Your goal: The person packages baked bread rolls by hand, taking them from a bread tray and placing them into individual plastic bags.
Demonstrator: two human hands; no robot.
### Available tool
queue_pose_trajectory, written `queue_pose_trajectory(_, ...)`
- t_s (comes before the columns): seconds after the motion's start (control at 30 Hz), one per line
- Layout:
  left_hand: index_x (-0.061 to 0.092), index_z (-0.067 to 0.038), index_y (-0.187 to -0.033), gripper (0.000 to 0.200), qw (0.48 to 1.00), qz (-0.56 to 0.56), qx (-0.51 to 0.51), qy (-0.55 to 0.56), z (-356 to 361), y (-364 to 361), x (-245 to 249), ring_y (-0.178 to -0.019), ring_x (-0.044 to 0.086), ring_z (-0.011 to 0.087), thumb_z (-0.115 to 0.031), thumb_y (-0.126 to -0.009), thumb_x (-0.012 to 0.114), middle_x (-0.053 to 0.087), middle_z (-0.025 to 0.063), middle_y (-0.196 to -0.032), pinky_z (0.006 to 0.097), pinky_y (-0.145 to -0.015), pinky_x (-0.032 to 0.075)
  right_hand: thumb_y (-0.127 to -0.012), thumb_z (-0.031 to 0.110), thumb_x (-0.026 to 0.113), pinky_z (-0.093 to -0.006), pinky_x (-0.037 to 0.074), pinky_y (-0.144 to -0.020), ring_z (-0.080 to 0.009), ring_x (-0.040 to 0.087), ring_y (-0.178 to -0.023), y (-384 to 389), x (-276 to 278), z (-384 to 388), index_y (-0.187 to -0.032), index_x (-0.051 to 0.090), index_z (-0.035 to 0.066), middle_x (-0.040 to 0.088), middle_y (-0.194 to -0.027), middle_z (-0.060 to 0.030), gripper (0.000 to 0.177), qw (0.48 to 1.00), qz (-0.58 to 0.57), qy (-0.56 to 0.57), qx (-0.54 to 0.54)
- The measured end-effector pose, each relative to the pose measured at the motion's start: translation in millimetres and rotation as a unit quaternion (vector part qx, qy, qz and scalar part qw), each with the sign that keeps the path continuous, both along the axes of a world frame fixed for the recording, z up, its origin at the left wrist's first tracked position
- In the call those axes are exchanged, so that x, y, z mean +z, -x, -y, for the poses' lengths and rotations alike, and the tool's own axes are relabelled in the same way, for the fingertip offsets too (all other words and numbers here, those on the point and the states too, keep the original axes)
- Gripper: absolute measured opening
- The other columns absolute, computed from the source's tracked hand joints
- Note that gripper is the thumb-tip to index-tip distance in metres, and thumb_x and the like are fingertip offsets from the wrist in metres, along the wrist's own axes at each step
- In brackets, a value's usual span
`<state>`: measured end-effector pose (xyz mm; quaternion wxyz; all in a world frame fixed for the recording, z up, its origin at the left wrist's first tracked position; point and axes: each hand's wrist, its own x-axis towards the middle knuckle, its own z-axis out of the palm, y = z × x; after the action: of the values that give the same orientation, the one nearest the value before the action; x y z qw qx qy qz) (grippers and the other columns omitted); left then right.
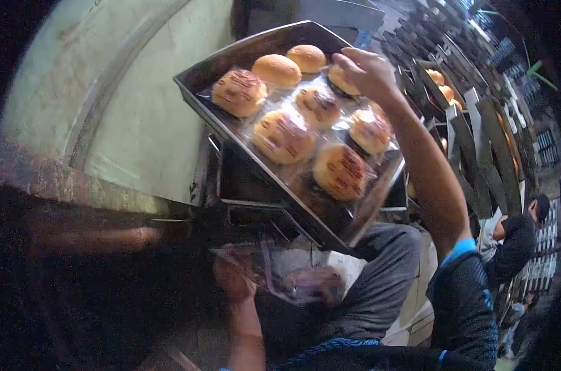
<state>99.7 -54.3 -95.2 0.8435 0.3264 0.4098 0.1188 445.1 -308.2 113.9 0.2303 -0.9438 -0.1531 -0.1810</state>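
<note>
A dark metal baking tray (319, 229) sits tilted in front of me with several round golden buns on it. Some buns, such as a printed-bag bun (283, 136), are in clear plastic with dark lettering; at the far end a bare bun (277, 70) shows no wrapper. My right hand (368, 71) reaches over the tray's far right side, its fingers curled on a bun (342, 81) that it partly hides. Low and to the left, my left hand (234, 272) is closed on clear plastic bags (299, 275) above my lap. Its fingertips are hard to see in the dimness.
A pale worn board or tabletop (150, 117) fills the left. Beneath the tray is another dark tray (249, 179). At right, stacked trays hold more buns (441, 86). A person (518, 238) in dark clothing is farther off at the right.
</note>
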Motion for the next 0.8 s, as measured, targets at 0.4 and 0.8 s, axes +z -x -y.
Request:
queue_pose_trajectory(0.4, 0.061, -0.008, -0.106, 0.016, 0.992, 0.001, 0.018, 0.125, -9, 10, -9, -0.083, 0.065, 0.0253, -0.008, -0.091, 0.065, 0.064, 0.0095, -0.097, 0.0434, -0.071, 0.057, -0.092, 0.031, 0.053, -0.0368, 0.057, -0.083, -0.0259, 0.072, -0.095, -157, -11, -55, -0.106, 0.07, -0.001, 0.072, -0.103, -0.0182, 0.039, 0.972, -0.201, -0.038, -0.118)
queue_pose_trajectory(0.8, 0.069, -0.003, -0.102, 0.015, 0.965, 0.187, 0.033, -0.181, -5, 15, 57, -0.08, 0.063, 0.0129, -0.015, -0.094, 0.068, 0.068, 0.0066, -0.101, 0.0245, -0.067, 0.051, -0.087, 0.012, 0.069, -0.0279, 0.054, -0.086, -0.0158, 0.068, -0.09, 246, 10, 68, -0.117, 0.062, -0.004, 0.07, -0.101, -0.0084, 0.035, 0.693, -0.385, -0.562, 0.238)
